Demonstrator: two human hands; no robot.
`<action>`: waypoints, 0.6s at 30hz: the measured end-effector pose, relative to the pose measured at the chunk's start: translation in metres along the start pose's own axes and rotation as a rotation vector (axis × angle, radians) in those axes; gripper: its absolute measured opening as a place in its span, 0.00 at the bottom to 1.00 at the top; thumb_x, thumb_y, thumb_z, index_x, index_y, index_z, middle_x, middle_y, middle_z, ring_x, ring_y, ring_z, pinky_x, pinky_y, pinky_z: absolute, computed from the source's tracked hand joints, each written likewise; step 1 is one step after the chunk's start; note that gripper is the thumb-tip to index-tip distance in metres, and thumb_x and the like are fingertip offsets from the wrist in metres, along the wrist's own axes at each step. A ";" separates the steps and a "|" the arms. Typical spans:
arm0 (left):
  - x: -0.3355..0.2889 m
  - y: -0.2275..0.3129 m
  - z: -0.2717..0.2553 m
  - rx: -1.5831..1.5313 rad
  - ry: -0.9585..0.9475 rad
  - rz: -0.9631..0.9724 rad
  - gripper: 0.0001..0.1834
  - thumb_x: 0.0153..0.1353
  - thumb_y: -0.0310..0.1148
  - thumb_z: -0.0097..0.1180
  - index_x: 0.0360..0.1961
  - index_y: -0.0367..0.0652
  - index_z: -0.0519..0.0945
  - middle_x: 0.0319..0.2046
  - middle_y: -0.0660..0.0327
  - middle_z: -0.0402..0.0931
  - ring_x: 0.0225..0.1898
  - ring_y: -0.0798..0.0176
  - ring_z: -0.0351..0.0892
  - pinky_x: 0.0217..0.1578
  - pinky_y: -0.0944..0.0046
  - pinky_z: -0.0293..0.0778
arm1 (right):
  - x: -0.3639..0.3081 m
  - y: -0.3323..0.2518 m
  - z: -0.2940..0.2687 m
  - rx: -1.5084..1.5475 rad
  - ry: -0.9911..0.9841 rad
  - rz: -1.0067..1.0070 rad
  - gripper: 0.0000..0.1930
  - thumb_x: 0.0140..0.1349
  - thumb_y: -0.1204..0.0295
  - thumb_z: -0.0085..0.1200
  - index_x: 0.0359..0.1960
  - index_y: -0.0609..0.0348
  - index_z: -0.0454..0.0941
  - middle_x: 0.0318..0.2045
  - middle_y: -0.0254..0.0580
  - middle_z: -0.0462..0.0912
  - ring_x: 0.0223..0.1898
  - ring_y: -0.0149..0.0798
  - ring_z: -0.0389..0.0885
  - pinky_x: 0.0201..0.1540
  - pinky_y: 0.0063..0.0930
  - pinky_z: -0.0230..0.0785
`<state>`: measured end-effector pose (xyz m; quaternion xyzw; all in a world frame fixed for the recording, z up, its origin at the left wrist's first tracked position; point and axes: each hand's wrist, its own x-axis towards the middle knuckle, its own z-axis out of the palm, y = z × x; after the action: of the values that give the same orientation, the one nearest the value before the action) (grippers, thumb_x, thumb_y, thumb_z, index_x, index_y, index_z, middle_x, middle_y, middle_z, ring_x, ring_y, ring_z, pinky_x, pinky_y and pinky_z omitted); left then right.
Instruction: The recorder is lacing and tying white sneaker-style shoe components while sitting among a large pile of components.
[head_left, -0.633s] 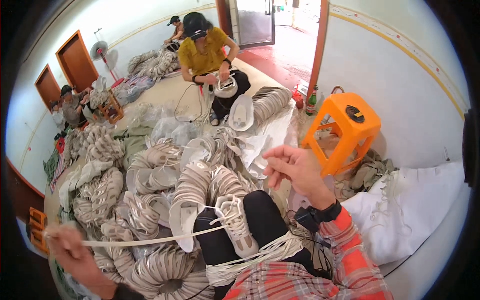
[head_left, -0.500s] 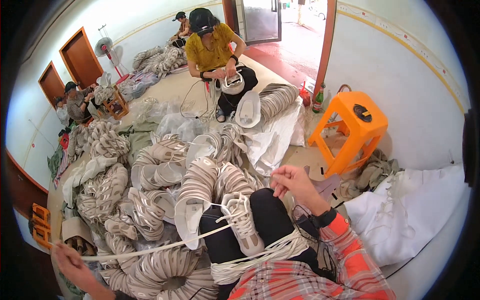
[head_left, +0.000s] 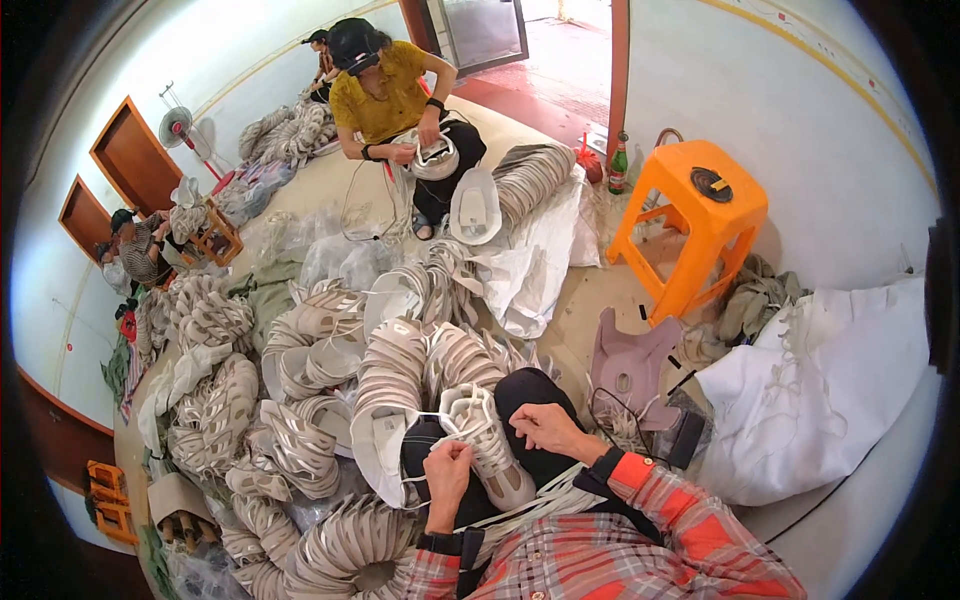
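A beige and white shoe upper (head_left: 485, 440) rests across my lap between my knees, with white lace crossed over its front. At its left side my left hand (head_left: 447, 483) is closed, fingertips pinched together close to the lacing; a loose white lace hangs beside it. To the right of the shoe, over my right knee, my right hand (head_left: 550, 430) has its fingers curled in a pinch; whether a lace end is between them is too small to see. A bundle of white laces (head_left: 545, 505) lies over my thighs, partly hidden by my forearms.
Stacks of nested shoe uppers (head_left: 390, 365) spread in front and left. An orange stool (head_left: 700, 185) stands right, near a mauve plastic piece (head_left: 630, 370) and white cloth (head_left: 810, 400). A co-worker in a mustard top (head_left: 385, 105) handles a shoe upper ahead; other people sit farther back.
My left hand has come from the far left, where it held a lace stretched out, back to the shoe. My right hand has lowered toward the shoe. The view has shifted slightly.
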<state>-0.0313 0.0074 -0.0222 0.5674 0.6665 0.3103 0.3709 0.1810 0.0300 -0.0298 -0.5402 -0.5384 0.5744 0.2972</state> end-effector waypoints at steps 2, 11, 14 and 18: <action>0.004 0.004 0.005 0.114 0.050 0.058 0.09 0.48 0.32 0.56 0.24 0.35 0.80 0.17 0.56 0.78 0.20 0.62 0.78 0.25 0.64 0.72 | -0.001 0.002 -0.002 0.000 -0.006 -0.001 0.09 0.61 0.71 0.45 0.38 0.61 0.75 0.24 0.36 0.79 0.18 0.26 0.76 0.19 0.19 0.68; 0.016 0.003 0.002 0.375 -0.012 0.190 0.08 0.47 0.31 0.53 0.24 0.36 0.79 0.21 0.49 0.77 0.26 0.49 0.78 0.30 0.57 0.72 | -0.001 0.003 -0.002 -0.024 0.008 -0.048 0.09 0.62 0.70 0.45 0.38 0.61 0.76 0.24 0.35 0.79 0.18 0.25 0.76 0.19 0.18 0.68; 0.025 -0.006 -0.001 0.378 -0.123 0.257 0.08 0.47 0.30 0.54 0.26 0.37 0.79 0.20 0.52 0.77 0.25 0.54 0.78 0.29 0.60 0.72 | -0.001 0.003 -0.002 -0.027 0.018 -0.027 0.09 0.62 0.70 0.46 0.38 0.61 0.76 0.24 0.35 0.79 0.18 0.25 0.76 0.19 0.18 0.67; 0.032 -0.024 -0.004 -0.025 -0.318 0.143 0.08 0.48 0.30 0.57 0.26 0.36 0.78 0.18 0.56 0.76 0.21 0.64 0.75 0.26 0.67 0.69 | -0.002 -0.001 0.001 0.030 0.012 -0.016 0.09 0.61 0.70 0.46 0.37 0.61 0.76 0.23 0.36 0.79 0.18 0.25 0.76 0.19 0.18 0.67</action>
<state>-0.0500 0.0347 -0.0441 0.6508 0.5534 0.2505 0.4555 0.1800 0.0279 -0.0288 -0.5348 -0.5325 0.5767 0.3129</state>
